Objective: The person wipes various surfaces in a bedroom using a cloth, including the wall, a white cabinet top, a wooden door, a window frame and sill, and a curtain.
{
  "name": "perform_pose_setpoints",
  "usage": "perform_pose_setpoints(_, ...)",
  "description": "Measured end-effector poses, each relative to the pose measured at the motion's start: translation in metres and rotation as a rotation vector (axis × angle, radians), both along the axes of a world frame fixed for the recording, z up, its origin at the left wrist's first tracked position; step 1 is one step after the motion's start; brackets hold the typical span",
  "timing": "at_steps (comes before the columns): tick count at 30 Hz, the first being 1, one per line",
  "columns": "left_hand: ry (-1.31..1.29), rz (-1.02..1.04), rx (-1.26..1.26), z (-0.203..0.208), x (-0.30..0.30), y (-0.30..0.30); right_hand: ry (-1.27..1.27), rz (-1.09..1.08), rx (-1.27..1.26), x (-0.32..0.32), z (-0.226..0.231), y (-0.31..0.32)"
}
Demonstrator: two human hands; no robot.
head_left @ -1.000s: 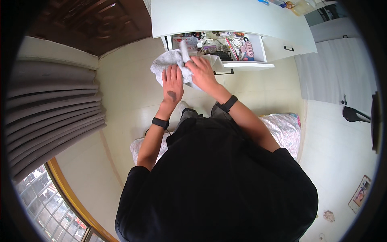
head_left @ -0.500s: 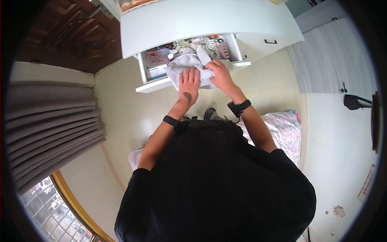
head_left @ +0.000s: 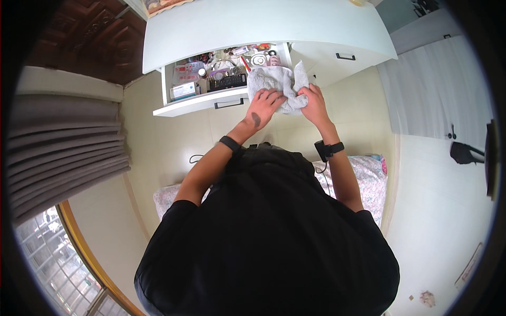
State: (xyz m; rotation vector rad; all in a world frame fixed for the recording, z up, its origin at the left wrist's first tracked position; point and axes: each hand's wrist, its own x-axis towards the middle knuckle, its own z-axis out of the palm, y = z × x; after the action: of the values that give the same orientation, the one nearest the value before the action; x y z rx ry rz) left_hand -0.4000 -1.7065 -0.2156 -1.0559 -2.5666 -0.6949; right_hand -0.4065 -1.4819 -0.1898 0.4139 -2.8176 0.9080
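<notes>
A light grey towel (head_left: 266, 79) is bunched over the right end of the front of a pulled-out white drawer (head_left: 197, 101). My left hand (head_left: 267, 101) is on the towel's near side, its fingers bent over the fabric. At the towel's right edge, my right hand (head_left: 314, 105) pinches a fold, and one corner sticks up above it. Inside the drawer lie a black, slotted organizer (head_left: 226, 81), a white box (head_left: 183, 91), a small white-capped jar (head_left: 202, 72) and a pink hair claw (head_left: 274, 61), partly covered by the towel.
The drawer belongs to a white cabinet (head_left: 253, 23) with black handles. Grey curtains (head_left: 68, 147) hang at the left above a barred window (head_left: 58, 258). Behind me is a floral-covered surface (head_left: 369, 181). A pale wardrobe door (head_left: 437, 89) stands at the right.
Both hands and the towel have moved right along the drawer, uncovering the black organizer and the drawer's front handle. The view has shifted slightly.
</notes>
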Motion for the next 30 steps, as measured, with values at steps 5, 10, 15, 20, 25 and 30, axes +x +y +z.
perform_pose_setpoints(5, -0.032, -0.021, -0.039, -0.005, 0.026, -0.025, 0.006, 0.11, 0.057, 0.004, 0.008, -0.018)
perform_pose_setpoints(10, 0.0, 0.037, -0.113, -0.035, 0.031, -0.088, -0.049, 0.316, 0.055, 0.014, -0.013, -0.065)
perform_pose_setpoints(15, -0.167, 0.127, -0.231, -0.092, 0.038, -0.146, -0.001, 0.478, 0.009, 0.018, -0.045, -0.128)
perform_pose_setpoints(20, -0.241, 0.113, -0.229, -0.072, 0.034, -0.154, -0.01, 0.465, 0.099, 0.023, -0.076, -0.162)
perform_pose_setpoints(25, -0.268, 0.061, -0.153, -0.071, 0.028, -0.165, 0.064, 0.353, 0.086, 0.033, -0.077, -0.181)
perform_pose_setpoints(30, -0.217, 0.055, -0.228, -0.063, 0.026, -0.142, -0.025, 0.024, -0.024, 0.062, -0.068, -0.159)
